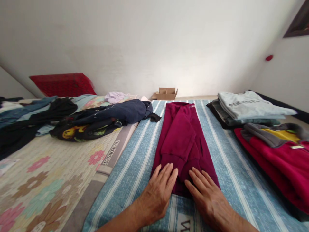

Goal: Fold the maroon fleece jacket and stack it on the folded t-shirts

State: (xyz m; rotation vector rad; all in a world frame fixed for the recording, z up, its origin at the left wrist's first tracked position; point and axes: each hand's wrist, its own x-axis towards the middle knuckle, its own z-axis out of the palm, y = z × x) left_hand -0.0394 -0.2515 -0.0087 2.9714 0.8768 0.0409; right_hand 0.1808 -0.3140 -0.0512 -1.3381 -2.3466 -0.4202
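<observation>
Maroon sweatshirt (182, 135) lies mid blue striped sheet (135, 167), sleeves already folded in so it's a long narrow strip, hem end nearest. Left hand (156, 190) and right hand (209, 196) are both pressed flat on that hem edge, grip apart on each, fingers spread, nothing clamped; looks like the smooth-down stage between folds, and a fold from here would call for pinching both hem corners evenly so the tucked sleeves don't slide out. Folded stack (246, 108) and red fleece (277, 161) sit to the right, unfolded dark heap (101, 119) to the left, all well apart from it.
</observation>
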